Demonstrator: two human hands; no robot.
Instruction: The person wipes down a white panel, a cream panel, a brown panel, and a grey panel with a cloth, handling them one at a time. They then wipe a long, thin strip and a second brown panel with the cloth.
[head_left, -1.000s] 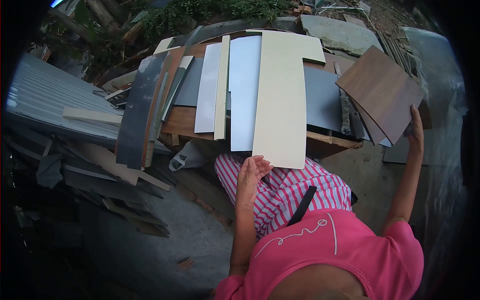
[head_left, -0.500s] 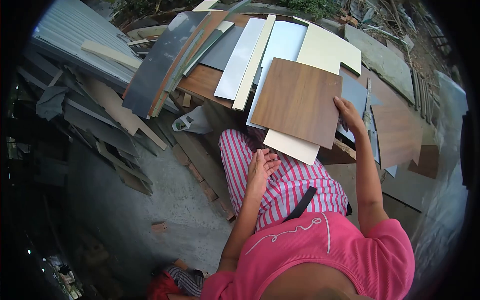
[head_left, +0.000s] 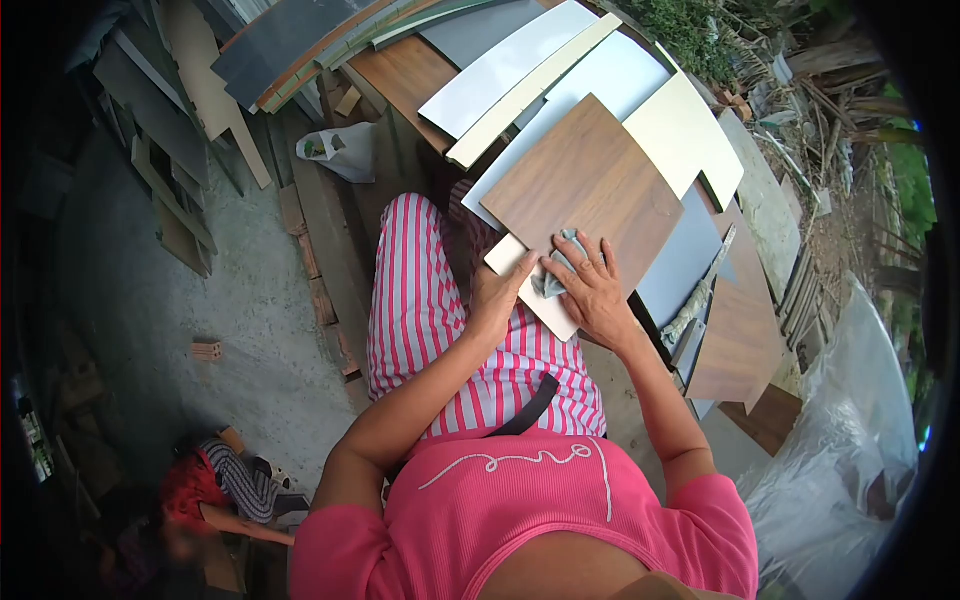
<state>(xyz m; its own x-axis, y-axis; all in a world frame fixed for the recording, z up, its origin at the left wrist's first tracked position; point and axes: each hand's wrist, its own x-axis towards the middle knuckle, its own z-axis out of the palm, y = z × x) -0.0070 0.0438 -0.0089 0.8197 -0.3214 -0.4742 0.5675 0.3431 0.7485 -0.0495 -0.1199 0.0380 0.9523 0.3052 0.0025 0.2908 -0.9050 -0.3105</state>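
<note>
A brown wood-grain board point(head_left: 590, 185) lies across my lap and the stack in front of me. Under its near edge a cream board point(head_left: 548, 310) sticks out. My left hand point(head_left: 498, 295) grips the cream board's left edge, thumb on top and the other fingers mostly hidden. With my right hand point(head_left: 592, 290) I press a crumpled grey cloth point(head_left: 570, 245) on the brown board's near edge. The two hands are close together, the thumb of the left almost at the cloth.
Several white, cream and grey panels point(head_left: 680, 130) are piled beyond the brown board. A white plastic bag point(head_left: 345, 152) sits at the left by bricks and planks. Clear plastic sheeting point(head_left: 840, 430) hangs at the right. Another person point(head_left: 215, 490) is at the lower left.
My right hand has come from the brown board's right edge to its near edge, now with a cloth. My left hand has taken hold of the cream board. The brown board has turned.
</note>
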